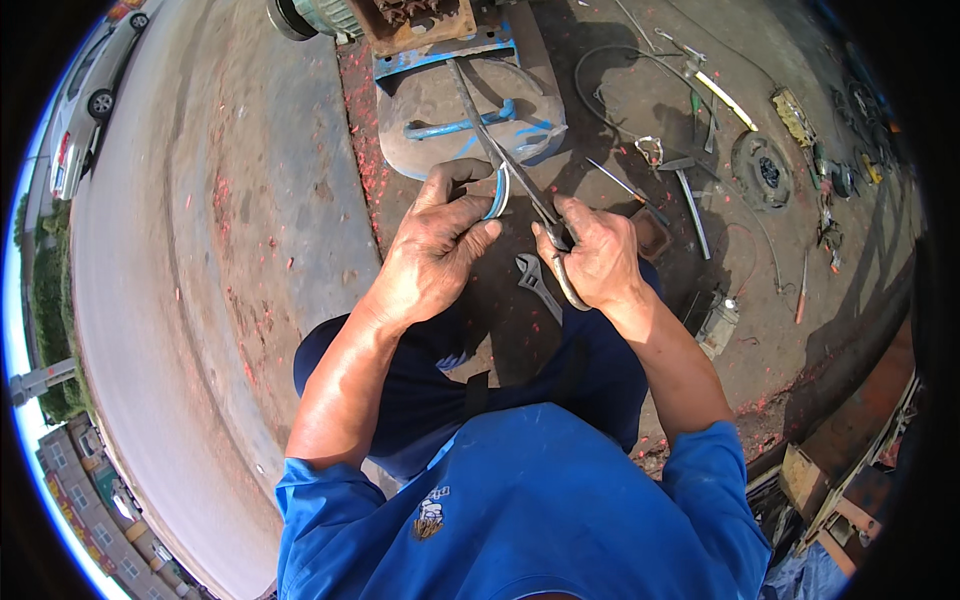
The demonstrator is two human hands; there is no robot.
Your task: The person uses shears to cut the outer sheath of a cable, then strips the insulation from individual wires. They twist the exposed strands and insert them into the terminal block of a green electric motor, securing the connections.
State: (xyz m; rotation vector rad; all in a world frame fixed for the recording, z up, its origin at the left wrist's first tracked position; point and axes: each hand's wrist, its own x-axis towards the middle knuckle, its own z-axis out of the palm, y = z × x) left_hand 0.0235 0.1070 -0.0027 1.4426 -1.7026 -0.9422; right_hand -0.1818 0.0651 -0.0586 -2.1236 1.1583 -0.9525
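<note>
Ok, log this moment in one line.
left hand: pinching blue and white wires | right hand: gripping dark tool | black cable: runs toward hands | nearby: adjustable wrench, hammer

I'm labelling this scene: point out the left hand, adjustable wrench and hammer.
Left hand [437,243]: head view, back of the hand.
Adjustable wrench [542,288]: head view, its handle.
Hammer [692,213]: head view, middle of its handle.

Bright sunlight casts hard shadows; edges bend.
</note>
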